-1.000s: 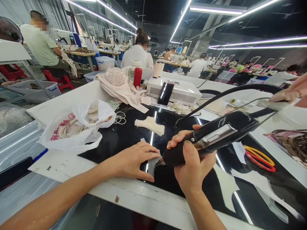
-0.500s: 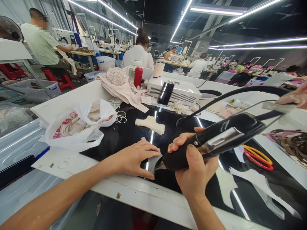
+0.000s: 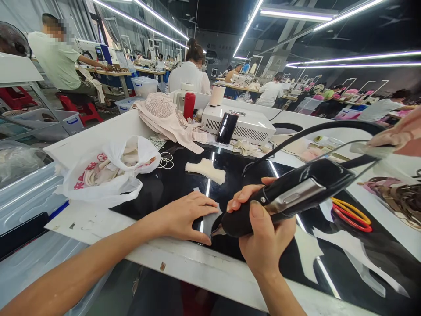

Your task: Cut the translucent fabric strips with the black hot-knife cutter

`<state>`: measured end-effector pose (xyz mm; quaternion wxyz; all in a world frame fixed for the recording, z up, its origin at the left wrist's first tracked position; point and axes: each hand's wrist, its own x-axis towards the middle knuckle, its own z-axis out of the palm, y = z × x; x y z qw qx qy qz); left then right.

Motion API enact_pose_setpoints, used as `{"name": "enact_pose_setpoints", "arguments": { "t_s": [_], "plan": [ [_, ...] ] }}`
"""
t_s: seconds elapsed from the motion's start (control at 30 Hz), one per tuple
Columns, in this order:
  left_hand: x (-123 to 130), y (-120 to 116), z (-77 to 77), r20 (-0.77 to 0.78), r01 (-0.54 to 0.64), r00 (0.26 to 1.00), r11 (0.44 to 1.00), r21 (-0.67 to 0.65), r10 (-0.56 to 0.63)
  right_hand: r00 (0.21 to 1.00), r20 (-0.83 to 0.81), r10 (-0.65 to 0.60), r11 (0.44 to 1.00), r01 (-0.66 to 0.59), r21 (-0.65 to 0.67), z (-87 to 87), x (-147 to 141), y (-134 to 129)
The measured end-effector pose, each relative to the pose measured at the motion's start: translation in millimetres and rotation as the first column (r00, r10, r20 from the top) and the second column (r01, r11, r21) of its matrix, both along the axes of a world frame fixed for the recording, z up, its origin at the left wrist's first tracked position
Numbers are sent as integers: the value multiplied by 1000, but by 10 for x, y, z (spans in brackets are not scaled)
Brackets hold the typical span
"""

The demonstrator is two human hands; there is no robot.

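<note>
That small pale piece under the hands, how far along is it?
Partly done, by the look of it. Cut pale shapes already lie on the black glossy tabletop. The left hand presses the small pale fabric piece flat; the right hand holds the black corded hand tool, tip at its edge. A cream padded piece lies apart.

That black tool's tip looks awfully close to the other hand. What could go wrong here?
1. The left hand lies flat on the small grey fabric piece, fingers right beside the tip of the black handheld tool gripped by the right hand; a slip could hurt them.
2. The tool's cable arcs over the table and might snag.
</note>
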<state>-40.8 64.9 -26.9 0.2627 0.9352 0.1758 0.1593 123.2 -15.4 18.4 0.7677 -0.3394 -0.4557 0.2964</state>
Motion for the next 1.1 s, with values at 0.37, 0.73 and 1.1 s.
{"name": "enact_pose_setpoints", "arguments": {
  "t_s": [0.37, 0.73, 1.1],
  "plan": [
    [-67, 112, -123, 132, -152, 980, 988, 5, 150, 989, 9, -150, 989, 150, 3, 42, 267, -1],
    [-31, 52, -61, 113, -18, 994, 995, 103, 7, 936, 53, -348, 937, 347, 38, 67, 473, 102],
    [-31, 61, -36, 119, 60, 991, 997, 52, -66, 989, 46, -142, 990, 141, 13, 49, 118, 39]
  ]
}}
